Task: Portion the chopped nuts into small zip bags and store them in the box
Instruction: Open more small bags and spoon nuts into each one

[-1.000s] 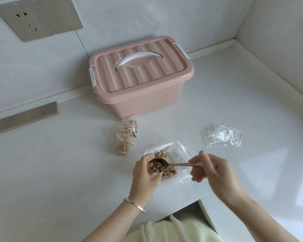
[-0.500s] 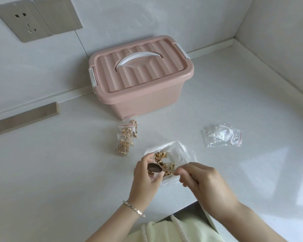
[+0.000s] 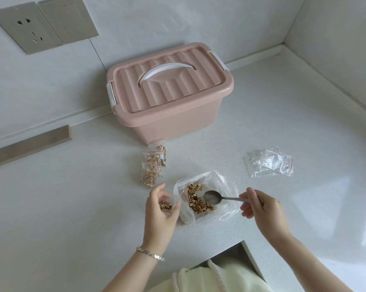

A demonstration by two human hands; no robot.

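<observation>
My left hand point(image 3: 160, 213) cups a small zip bag point(image 3: 166, 204) with chopped nuts in it, just left of the large clear bag point(image 3: 224, 186). That large bag lies open on the white counter with a heap of chopped nuts point(image 3: 196, 199) inside. My right hand point(image 3: 262, 209) holds a metal spoon point(image 3: 212, 197) by its handle; the empty bowl hovers over the nuts in the large bag. Three filled small zip bags point(image 3: 153, 163) lie in front of the pink box point(image 3: 169, 95), whose lid is closed.
A small pile of empty zip bags point(image 3: 269, 162) lies to the right. A wall socket point(image 3: 28, 30) is at upper left, and a wooden strip point(image 3: 28, 145) lies along the wall. The counter edge point(image 3: 247, 256) is cut out near my body.
The spoon emptied its nuts into the small bag in my left hand, then moved right and back over the large bag. My left hand shifted slightly left with the small bag.
</observation>
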